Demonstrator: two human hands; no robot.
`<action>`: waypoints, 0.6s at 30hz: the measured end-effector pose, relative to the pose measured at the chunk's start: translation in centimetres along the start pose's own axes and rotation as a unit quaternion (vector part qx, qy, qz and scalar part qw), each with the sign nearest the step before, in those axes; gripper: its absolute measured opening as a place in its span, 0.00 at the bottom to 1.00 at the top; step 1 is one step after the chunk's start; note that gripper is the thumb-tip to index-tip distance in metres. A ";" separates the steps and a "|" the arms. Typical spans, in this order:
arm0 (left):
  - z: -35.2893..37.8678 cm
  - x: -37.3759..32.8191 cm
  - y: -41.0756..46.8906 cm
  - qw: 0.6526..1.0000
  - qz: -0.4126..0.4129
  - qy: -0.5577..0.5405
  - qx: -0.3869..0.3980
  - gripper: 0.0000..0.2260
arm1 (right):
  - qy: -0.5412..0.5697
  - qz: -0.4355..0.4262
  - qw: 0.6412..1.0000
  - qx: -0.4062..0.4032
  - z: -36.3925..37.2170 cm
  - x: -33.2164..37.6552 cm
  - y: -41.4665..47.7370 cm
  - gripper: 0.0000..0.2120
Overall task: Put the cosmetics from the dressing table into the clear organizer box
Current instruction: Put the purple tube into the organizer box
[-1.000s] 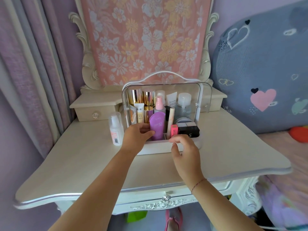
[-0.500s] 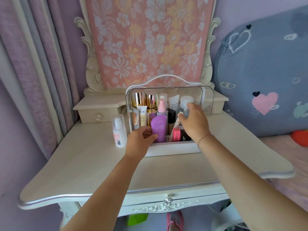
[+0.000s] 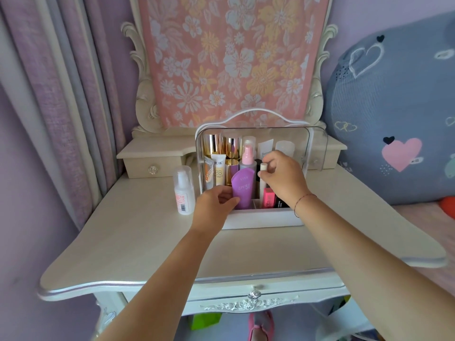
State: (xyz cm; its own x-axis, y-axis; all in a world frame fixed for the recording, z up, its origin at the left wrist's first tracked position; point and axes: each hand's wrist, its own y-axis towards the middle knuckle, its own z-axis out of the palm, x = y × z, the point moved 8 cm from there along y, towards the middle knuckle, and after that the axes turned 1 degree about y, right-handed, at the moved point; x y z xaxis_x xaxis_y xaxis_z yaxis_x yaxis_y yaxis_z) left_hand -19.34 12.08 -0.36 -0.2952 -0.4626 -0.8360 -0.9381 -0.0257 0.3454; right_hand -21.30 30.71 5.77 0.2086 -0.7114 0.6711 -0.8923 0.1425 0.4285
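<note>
Clear plastic organizer box [image 3: 317, 148] with white base and handle sits at the back centre of my cream desk [image 3: 147, 242], packed with upright tubes and bottles. My left hand [image 3: 213, 207] has its grip closed around the purple SPF50 tube [image 3: 243, 188] in the box's front left compartment. My right hand [image 3: 283, 178] pinches a slim cream-capped stick [image 3: 263, 167] above the middle compartments. A small clear pump bottle with a pink label [image 3: 183, 193] stands on the desk just left of the box.

"SPF50" on purple tube [image 3: 243, 188]
</note>
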 end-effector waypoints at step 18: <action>-10.4 0.4 -4.0 0.940 0.044 0.001 -0.338 0.13 | -0.016 0.014 0.999 0.045 0.4 -1.0 -1.3 0.11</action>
State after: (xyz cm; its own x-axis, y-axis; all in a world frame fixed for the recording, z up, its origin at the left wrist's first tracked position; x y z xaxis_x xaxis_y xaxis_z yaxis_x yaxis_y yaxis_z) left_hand -13.77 2.76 2.38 -0.3657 -0.4902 -0.7912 -0.5808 -0.5441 0.6055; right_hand -20.56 30.97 4.26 0.1710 -0.7292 0.6626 -0.9304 0.1019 0.3522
